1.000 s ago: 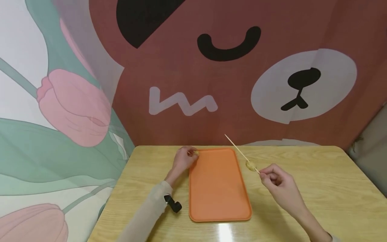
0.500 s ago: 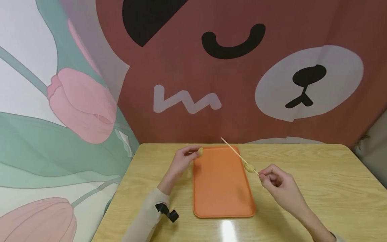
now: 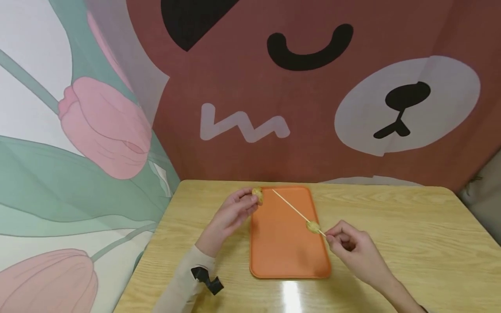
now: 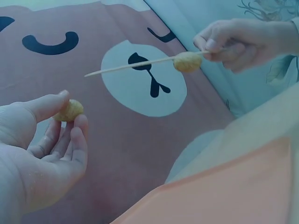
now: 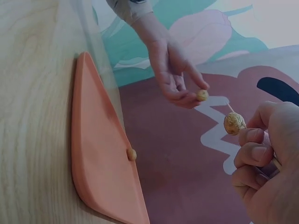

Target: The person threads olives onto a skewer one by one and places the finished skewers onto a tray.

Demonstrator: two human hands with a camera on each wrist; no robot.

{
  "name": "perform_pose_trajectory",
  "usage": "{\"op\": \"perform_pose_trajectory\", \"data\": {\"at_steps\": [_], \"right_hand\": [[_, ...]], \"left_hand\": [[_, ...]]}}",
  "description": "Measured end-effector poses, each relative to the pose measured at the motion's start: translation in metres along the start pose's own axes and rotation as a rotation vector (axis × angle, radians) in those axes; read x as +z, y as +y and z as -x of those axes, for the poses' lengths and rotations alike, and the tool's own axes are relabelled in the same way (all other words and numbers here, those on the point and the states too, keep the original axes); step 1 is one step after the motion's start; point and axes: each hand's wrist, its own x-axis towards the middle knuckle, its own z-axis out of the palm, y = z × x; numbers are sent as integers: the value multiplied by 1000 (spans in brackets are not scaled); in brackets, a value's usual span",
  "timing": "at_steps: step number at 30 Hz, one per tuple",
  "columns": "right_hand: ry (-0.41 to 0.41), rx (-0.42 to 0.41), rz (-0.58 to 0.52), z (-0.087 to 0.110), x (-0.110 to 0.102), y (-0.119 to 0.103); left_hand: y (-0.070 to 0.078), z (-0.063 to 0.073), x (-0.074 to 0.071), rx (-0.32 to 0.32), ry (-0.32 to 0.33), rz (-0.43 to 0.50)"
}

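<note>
My left hand pinches a small potato between thumb and fingertips, above the far left corner of the orange tray. My right hand pinches the butt end of a thin wooden skewer at the tray's right side. One wrinkled, yellow-brown small potato is threaded on that skewer, close to the right fingertips. The bare point slants up and left toward the left hand; in the left wrist view a gap separates it from the held potato.
The right wrist view shows another small potato at the tray's rim. A wooden table lies beneath, with a bear-print cloth hanging behind it. A black strap piece hangs from the left sleeve.
My left hand has lifted from the tray's far left corner, bringing its potato into plainer view. My right hand has moved left and nearer, carrying the skewer over the tray.
</note>
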Motion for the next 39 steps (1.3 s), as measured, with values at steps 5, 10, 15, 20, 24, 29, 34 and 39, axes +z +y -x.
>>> {"op": "perform_pose_trajectory", "data": {"at_steps": [5,10,15,20,24,29,34,39], "right_hand": [[-39,-46,-7,1,8,-1],[-49,-44,1,2,11,-3],[-46,-34,10,2,11,-5],[-49,-40,-8,2,13,-6],[-55,-37,-18,3,13,-5],[-66,-36,-31,4,14,-3],[-73,-24,-48,4,15,-2],[-80,-34,-69,3,18,1]], "left_hand": [[3,4,0,37,-75,48],[6,6,5,66,-106,65],[7,7,10,88,-111,60],[6,8,12,104,-100,36],[6,9,13,112,-83,23],[6,10,13,118,-84,-23],[5,11,12,124,-103,-82],[4,12,12,136,-111,-135]]}}
